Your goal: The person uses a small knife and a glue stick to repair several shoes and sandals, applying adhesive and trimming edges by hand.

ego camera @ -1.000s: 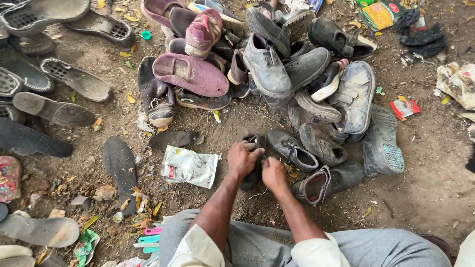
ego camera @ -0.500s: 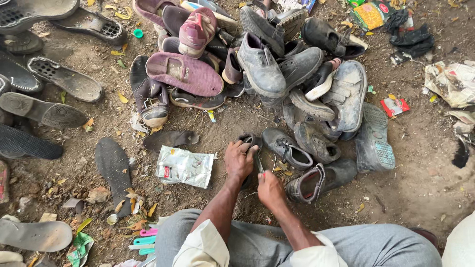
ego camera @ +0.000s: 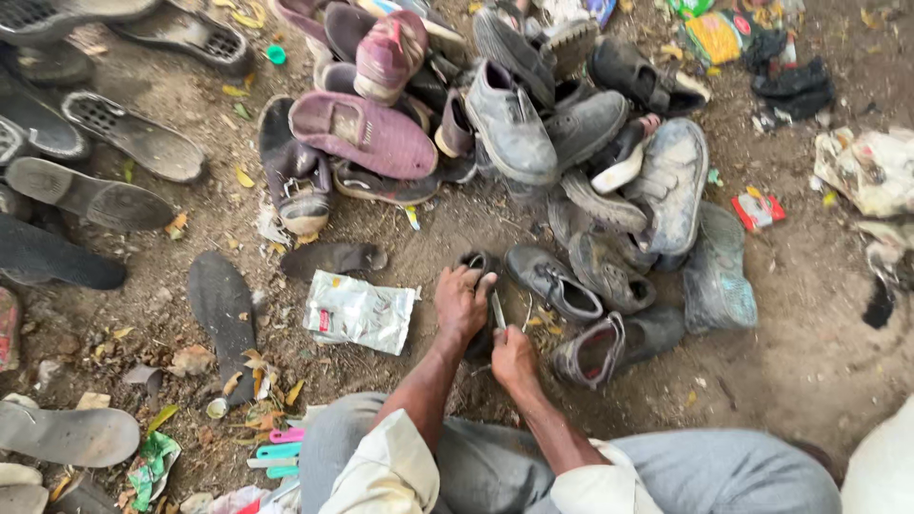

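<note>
- Your left hand [ego camera: 464, 303] presses flat over a dark worn shoe [ego camera: 479, 269] lying on the dirt ground [ego camera: 809, 371], fingers spread across its opening; the grip looks meant to pin the shoe so it does not shift.
- Your right hand [ego camera: 512, 357] is closed around a thin metal tool [ego camera: 498, 310], its tip pointing up toward the shoe just beside your left hand. The two hands sit close together, almost touching, so the tool can reach what the other hand steadies.
- Which part of the shoe the tool meets cannot be told; your left hand hides it.
- Just right of your hands lie a black lace-up shoe [ego camera: 554, 282] and a grey shoe with a pink lining [ego camera: 595, 347], within easy reach.
- Beyond your hands, a heap of mixed footwear is piled, among it a maroon slip-on [ego camera: 367, 133] and a grey leather shoe [ego camera: 509, 124].
- Left of your left hand, a crumpled silver foil packet [ego camera: 359, 311] lies flat on the ground; further left lies a loose dark sole [ego camera: 221, 306].
- Near your left knee, small plastic pieces in pink and teal [ego camera: 274, 452] rest among dry leaves.
</note>
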